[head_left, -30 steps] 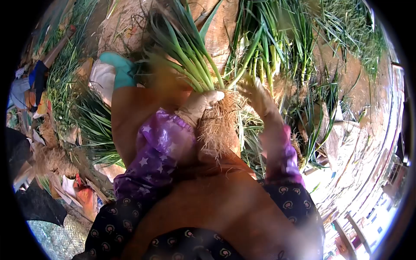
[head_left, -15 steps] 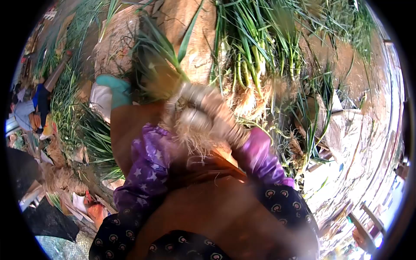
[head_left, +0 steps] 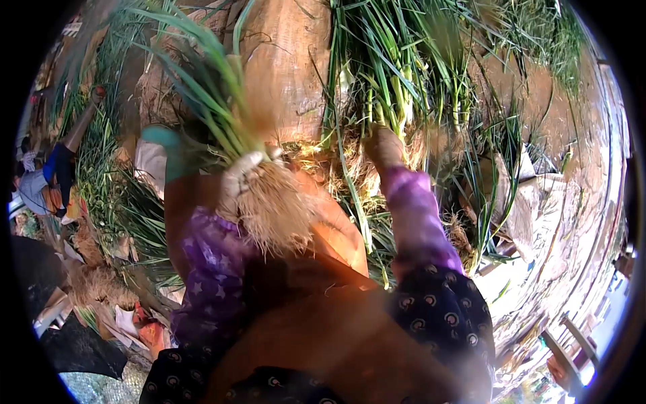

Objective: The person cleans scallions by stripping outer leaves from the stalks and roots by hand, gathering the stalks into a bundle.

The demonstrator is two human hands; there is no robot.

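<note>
A bunch of green onions [head_left: 229, 128] with long leaves and a thick tuft of pale roots [head_left: 276, 205] is in my left hand [head_left: 241, 176]. Pale, apparently gloved fingers of that hand wrap round the stalks just above the roots, and the leaves point up and left. My right hand [head_left: 385, 147] reaches forward to the base of a pile of green onions [head_left: 397, 81], touching or just over the lower stalks. Its fingers are blurred and partly hidden among the stalks. Purple sleeves cover both forearms.
A brown board or sheet [head_left: 289, 67] lies ahead between the greens. More loose greens [head_left: 101, 155] are heaped at the left, beside a teal shoe or sock [head_left: 161, 138]. Another person [head_left: 57, 168] is at the far left. Torn cardboard [head_left: 515, 202] lies at the right.
My hands were together at the bunch and have parted. The left keeps the bunch, now with its roots in full view; the right has moved forward and right to the pile.
</note>
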